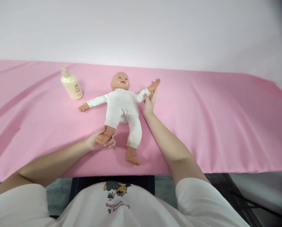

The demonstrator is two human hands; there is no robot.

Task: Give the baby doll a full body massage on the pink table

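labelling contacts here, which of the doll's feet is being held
The doll's foot nearer the pump bottle: the left hand holds it around the ankle. The other foot, further right in the picture, has no hand on it.

A plain white wall (141, 28) fills the upper part of the view behind the tabletop, brightest just above its far edge and dimming to grey toward the right, where the top corner falls into near-black. Smooth pink cloth (216, 132) covers the tabletop from side to side, with long soft creases at the left, gentler ripples at the right and a slanting back corner at the far right. Below its front edge show patches of dull grey-green floor (61, 192) and, at lower right, dark slanting bars (237, 195) beside a pale grey surface (256, 184) too blurred to identify.
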